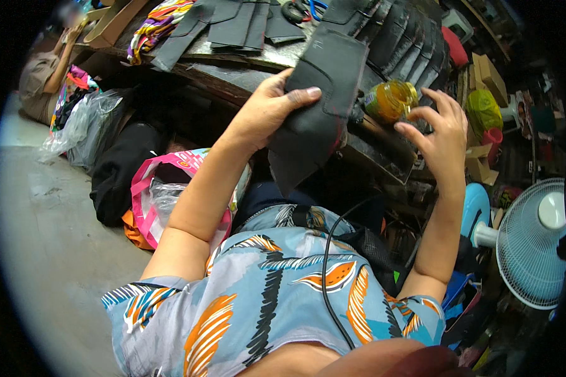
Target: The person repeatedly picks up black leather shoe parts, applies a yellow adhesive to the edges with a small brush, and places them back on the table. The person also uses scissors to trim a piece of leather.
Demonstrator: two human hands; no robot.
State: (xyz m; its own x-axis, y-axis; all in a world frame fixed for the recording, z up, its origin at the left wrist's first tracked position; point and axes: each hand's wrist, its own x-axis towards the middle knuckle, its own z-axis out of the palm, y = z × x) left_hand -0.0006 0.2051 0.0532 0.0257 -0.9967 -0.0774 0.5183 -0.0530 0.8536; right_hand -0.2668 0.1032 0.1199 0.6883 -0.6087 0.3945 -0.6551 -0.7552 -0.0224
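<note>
My left hand point(267, 107) grips a flat black leather-like piece point(324, 81) by its left edge, thumb on top. The piece has a curved line across it and a pointed lower end, and it is held up in front of me. To its right, a glass jar point(391, 100) of amber-yellow contents lies tilted near the bench edge. My right hand point(440, 122) is beside the jar's mouth, with fingers curved and apart. Nothing shows clearly between them, and I cannot tell whether a fingertip touches the jar.
Similar black pieces point(239, 25) lie on the worktable point(273, 58), and more overlap in a row point(402, 38) at the far right. Scissors point(294, 11) rest at the back. A pink-edged bag point(146, 195) stands left of me; a fan point(531, 242) is at right. Another person point(41, 81) sits far left.
</note>
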